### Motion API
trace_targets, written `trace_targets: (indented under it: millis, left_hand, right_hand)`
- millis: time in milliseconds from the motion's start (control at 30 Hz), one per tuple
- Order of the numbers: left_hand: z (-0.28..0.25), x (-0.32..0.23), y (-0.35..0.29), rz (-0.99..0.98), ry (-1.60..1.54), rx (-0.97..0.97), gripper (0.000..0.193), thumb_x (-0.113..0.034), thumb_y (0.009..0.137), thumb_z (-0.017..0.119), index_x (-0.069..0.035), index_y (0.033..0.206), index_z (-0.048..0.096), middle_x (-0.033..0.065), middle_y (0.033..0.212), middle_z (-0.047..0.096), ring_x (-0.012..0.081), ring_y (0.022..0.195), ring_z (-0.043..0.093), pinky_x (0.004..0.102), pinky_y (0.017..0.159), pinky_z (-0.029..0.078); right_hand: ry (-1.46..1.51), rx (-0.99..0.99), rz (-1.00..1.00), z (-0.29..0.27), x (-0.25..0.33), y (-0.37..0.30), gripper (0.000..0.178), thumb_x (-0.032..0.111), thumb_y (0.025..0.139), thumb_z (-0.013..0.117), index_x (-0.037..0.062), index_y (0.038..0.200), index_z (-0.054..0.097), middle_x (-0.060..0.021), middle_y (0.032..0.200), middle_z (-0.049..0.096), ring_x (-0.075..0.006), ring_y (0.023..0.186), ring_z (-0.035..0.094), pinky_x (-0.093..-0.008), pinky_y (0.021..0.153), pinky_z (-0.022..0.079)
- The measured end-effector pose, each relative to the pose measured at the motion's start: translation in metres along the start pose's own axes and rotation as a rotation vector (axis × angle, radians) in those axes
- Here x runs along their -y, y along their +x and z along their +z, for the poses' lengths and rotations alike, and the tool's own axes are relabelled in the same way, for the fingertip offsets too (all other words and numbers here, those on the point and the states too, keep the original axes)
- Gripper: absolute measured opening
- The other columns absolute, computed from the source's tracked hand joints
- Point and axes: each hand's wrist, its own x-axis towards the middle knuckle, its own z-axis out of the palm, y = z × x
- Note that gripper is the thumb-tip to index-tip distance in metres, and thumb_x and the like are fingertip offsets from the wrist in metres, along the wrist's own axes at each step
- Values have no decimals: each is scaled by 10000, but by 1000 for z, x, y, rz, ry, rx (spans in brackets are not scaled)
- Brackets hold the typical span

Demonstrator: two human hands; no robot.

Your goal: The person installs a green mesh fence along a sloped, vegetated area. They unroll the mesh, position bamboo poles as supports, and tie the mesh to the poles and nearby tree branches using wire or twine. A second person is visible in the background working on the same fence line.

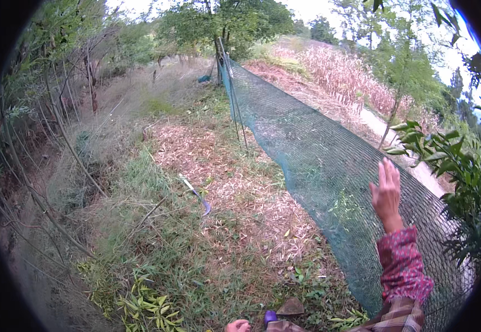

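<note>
My right hand (387, 195) is raised at the right, its fingers stretched upward with nothing visible in them. Behind it in view hangs a green mesh net (318, 149), strung as a long fence. Whether the hand touches the mesh, I cannot tell. Only part of my left hand (237, 326) shows at the lower edge. Its fingers look curled, and anything inside them is hidden. Ahead on the ground lies a sickle (196, 195) with a pale handle and a curved, bluish-purple blade, apart from both hands.
Dry leaves (240, 191) and grass cover the strip left of the net. A thin pole (236, 102) props the net's far part. Leafy branches (456, 157) reach in at the right; brush (47, 155) crowds the left. A brown stone-like lump (291, 306) lies near a purple shoe tip (271, 317).
</note>
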Motion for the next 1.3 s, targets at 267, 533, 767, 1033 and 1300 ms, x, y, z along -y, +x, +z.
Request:
trace_targets:
  millis: [267,533,767,1033,1300]
  left_hand:
    - [-21,-56,73,-15,-168,-149,210,-74,849,589,4,1042,619,79,812,659,128,681,616,257,601,501]
    - [-53,-118,236,-8,-98,5,207,-90,885,569,53,1028,609,137,859,672,163,752,658,275,682,540]
    - [-87,-220,385,-3,-165,126,188,-70,874,568,34,1022,620,110,861,673,146,746,649,272,675,534]
    - [-129,-258,465,-98,-175,47,193,-79,885,551,47,1018,612,121,859,669,154,768,647,270,700,525]
    - [-160,-288,579,-65,-18,-39,192,-73,875,570,50,1015,618,107,881,671,153,792,646,282,735,519]
  right_hand:
    - [62,429,210,178,58,170,566,307,783,685,-20,1183,454,-216,979,621,-340,917,622,-437,765,504]
    - [261,114,125,241,132,252,309,297,865,585,26,717,583,-215,702,592,-365,667,615,-459,585,456]
    - [343,-6,62,183,81,264,199,105,880,551,-26,730,541,-179,620,487,-323,550,477,-411,538,338]
    - [-49,233,211,282,44,253,221,189,908,520,2,798,564,-226,683,553,-421,656,528,-494,591,384]
    - [-27,342,259,400,131,346,360,290,922,503,-8,1123,537,-266,840,611,-442,785,578,-493,677,436]
